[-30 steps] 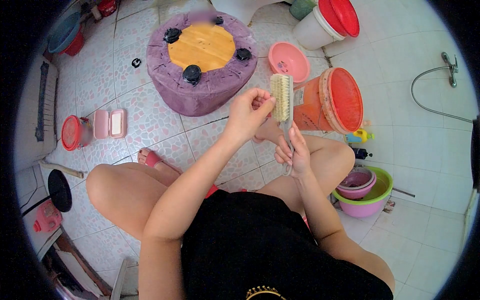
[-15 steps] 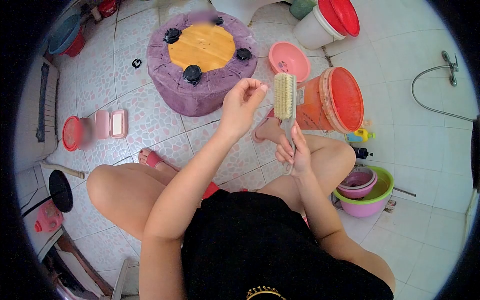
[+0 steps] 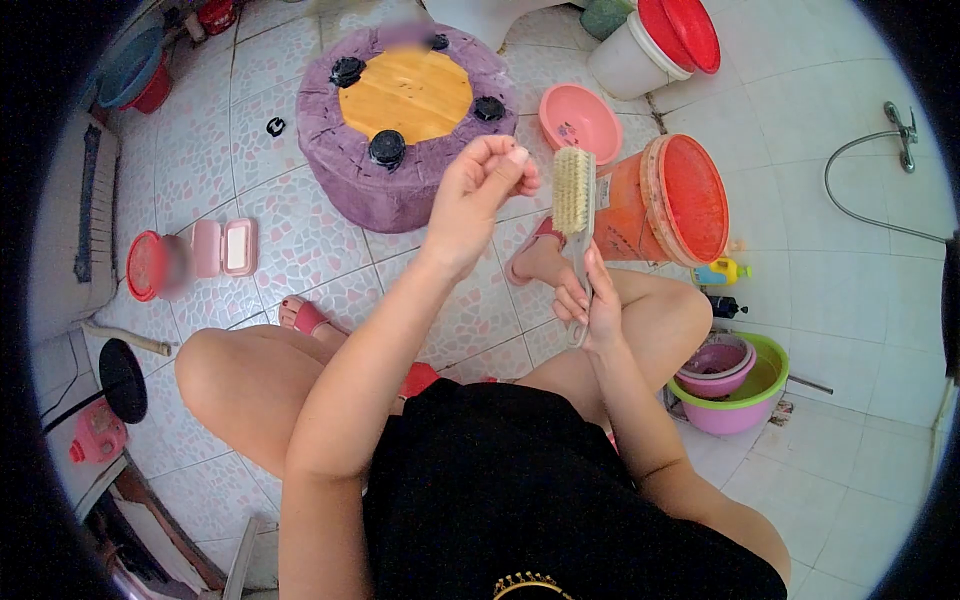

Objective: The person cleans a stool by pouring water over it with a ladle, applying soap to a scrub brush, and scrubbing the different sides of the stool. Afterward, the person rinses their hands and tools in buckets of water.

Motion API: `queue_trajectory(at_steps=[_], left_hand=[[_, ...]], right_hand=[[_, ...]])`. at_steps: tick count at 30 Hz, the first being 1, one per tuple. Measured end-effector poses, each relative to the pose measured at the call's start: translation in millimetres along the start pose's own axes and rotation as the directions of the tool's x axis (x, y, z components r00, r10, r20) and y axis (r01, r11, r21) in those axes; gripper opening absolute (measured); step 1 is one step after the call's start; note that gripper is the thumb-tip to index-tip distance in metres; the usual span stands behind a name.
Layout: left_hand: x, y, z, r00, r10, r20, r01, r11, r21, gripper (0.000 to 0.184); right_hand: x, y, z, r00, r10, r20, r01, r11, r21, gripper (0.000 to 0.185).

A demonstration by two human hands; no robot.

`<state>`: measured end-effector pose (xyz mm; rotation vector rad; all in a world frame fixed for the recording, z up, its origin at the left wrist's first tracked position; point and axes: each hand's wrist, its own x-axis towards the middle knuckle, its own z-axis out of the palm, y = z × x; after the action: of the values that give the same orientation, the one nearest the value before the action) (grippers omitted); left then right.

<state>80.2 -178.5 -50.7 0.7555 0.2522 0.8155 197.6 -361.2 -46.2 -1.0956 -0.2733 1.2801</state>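
A scrub brush (image 3: 574, 195) with pale bristles and a light grey handle stands nearly upright in front of me. Its handle is in my right hand (image 3: 592, 305), with the fingers closed round it and the bristles facing left. Just left of the bristles and apart from them, my left hand (image 3: 488, 190) is raised, thumb and fingertips pressed together in a pinch. Whatever lies between those fingertips, if anything, is too small to name. Beyond my left hand is an upturned purple stool (image 3: 370, 195) with a wooden base and black feet.
An orange bucket (image 3: 625, 215) and a pink basin (image 3: 580, 115) stand ahead on the right. Nested basins (image 3: 725, 412) sit beside my right knee. A pink soap box (image 3: 208, 248) lies open on the tiles at left, near a red tub (image 3: 145, 268). A shower hose (image 3: 835, 195) hangs right.
My left hand has moved slightly up and left, away from the bristles, and its fingers have curled in more. The right hand still holds the brush in nearly the same place.
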Motion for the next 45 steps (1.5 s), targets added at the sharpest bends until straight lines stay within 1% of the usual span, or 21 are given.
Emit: queue_trajectory(at_steps=[1, 4, 7, 10, 11, 13, 15, 18, 19, 21, 22, 24, 25, 28, 30, 31, 33, 36, 39, 42, 45], left_hand=[[1, 4, -1, 1.000, 0.016, -0.005, -0.016, 1.000, -0.003, 0.017], [0, 18, -2, 0.997, 0.017, -0.080, -0.018, 1.000, -0.017, 0.017], [2, 30, -6, 0.991, 0.073, -0.110, -0.078, 0.996, -0.044, 0.019], [4, 43, -11, 0.978, 0.137, -0.159, -0.151, 0.985, -0.081, 0.019], [5, 48, -13, 0.969, 0.175, -0.173, -0.189, 0.980, -0.064, 0.019], [5, 53, -19, 0.945, 0.223, -0.237, -0.245, 0.967, -0.069, 0.018], [5, 55, -21, 0.916, 0.249, -0.313, -0.275, 0.960, -0.043, 0.018], [2, 46, -17, 0.934, 0.241, -0.263, -0.173, 0.951, 0.257, 0.021], [0, 36, -15, 0.954, 0.231, -0.191, -0.158, 0.928, 0.337, 0.026], [-4, 12, -8, 0.981, 0.190, -0.048, -0.142, 0.858, 0.493, 0.036], [-8, 8, -1, 0.984, 0.176, -0.027, -0.130, 0.812, 0.569, 0.037], [-20, -1, 10, 0.990, 0.143, 0.012, -0.110, 0.699, 0.706, 0.040], [-22, -6, 11, 0.989, 0.144, 0.023, -0.119, 0.702, 0.703, 0.042], [-25, -17, 8, 0.988, 0.148, 0.042, -0.136, 0.714, 0.686, 0.044], [-22, -19, 3, 0.988, 0.152, 0.039, -0.139, 0.731, 0.668, 0.042], [-22, -19, 2, 0.988, 0.149, 0.032, -0.132, 0.739, 0.660, 0.038], [-20, -18, 1, 0.989, 0.144, 0.016, -0.121, 0.756, 0.643, 0.031], [-21, -11, 1, 0.992, 0.124, 0.010, -0.097, 0.728, 0.678, 0.021], [-20, -9, -1, 0.999, 0.036, -0.021, -0.014, 0.757, 0.653, 0.018], [-17, -6, -5, 0.997, 0.067, -0.040, -0.025, 0.764, 0.644, 0.017], [-14, 3, -9, 0.986, 0.145, -0.080, -0.053, 0.735, 0.676, 0.016]], right_hand=[[1, -1, -1, 1.000, -0.009, 0.009, 0.009, 1.000, -0.015, 0.039], [3, -3, -1, 0.999, 0.006, -0.049, -0.005, 0.999, 0.032, 0.040], [5, -3, -5, 0.997, 0.007, -0.073, -0.001, 0.996, 0.088, 0.037], [7, -2, -13, 0.999, 0.001, -0.036, 0.004, 0.989, 0.149, 0.034], [8, -2, -16, 0.999, 0.003, -0.037, 0.004, 0.985, 0.172, 0.034], [8, -2, -21, 0.999, 0.005, -0.038, 0.003, 0.977, 0.215, 0.034], [9, -2, -24, 1.000, -0.004, 0.003, 0.003, 0.970, 0.244, 0.033], [9, -3, -20, 0.999, -0.006, 0.039, -0.003, 0.973, 0.232, 0.033], [9, -5, -16, 0.999, -0.004, 0.048, -0.006, 0.976, 0.219, 0.033], [7, -5, -3, 0.999, -0.023, 0.025, 0.019, 0.991, 0.133, 0.033], [7, -4, 2, 0.999, -0.033, 0.013, 0.032, 0.996, 0.089, 0.034], [9, -1, 7, 0.998, -0.030, 0.063, 0.027, 0.999, 0.046, 0.031], [10, 0, 9, 0.996, -0.028, 0.088, 0.026, 0.999, 0.025, 0.030], [10, 4, 17, 0.999, 0.002, 0.039, -0.002, 1.000, 0.001, 0.032], [11, 6, 19, 0.998, 0.023, 0.057, -0.025, 0.999, 0.041, 0.034], [11, 7, 19, 0.997, 0.036, 0.062, -0.039, 0.997, 0.061, 0.035], [11, 7, 19, 0.995, 0.044, 0.088, -0.048, 0.998, 0.045, 0.037], [12, 5, 19, 0.992, 0.061, 0.108, -0.064, 0.998, 0.022, 0.039], [11, 4, 20, 0.991, 0.069, 0.118, -0.071, 0.997, 0.018, 0.039], [10, 2, 22, 0.989, 0.073, 0.127, -0.078, 0.996, 0.034, 0.038], [9, 2, 21, 0.988, 0.079, 0.129, -0.087, 0.995, 0.057, 0.035]])
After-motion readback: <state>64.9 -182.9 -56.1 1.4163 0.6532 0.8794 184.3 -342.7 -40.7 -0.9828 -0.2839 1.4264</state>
